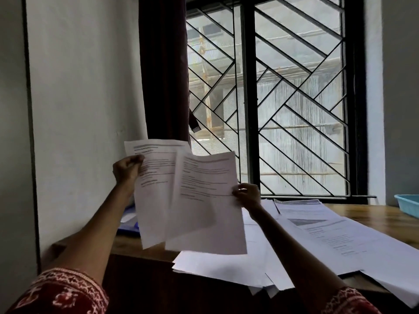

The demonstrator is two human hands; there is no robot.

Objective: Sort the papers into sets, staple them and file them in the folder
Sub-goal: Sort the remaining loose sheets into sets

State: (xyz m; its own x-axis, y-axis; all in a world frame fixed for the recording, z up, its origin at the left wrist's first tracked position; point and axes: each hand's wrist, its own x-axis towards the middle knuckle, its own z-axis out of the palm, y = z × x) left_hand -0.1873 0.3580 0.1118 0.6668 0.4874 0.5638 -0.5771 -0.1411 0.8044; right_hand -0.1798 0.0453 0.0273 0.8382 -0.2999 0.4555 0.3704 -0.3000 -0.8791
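Left hand [128, 169] pinches my flat white printed sheet [156, 191] at its left edge; right hand [246, 194] pinches overlapping second printed sheet [206, 205] at right edge.

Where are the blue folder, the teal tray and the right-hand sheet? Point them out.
blue folder [129, 226], head view, visible cover edge.
teal tray [408, 205], head view, front wall.
right-hand sheet [208, 200], head view, printed middle.

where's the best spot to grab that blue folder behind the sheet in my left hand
Take the blue folder by its near left edge, coming in low from the left with the left hand. It lies flat on the desk, and the held sheet hides most of it, so that exposed corner is the only free part. Set the sheet down first.
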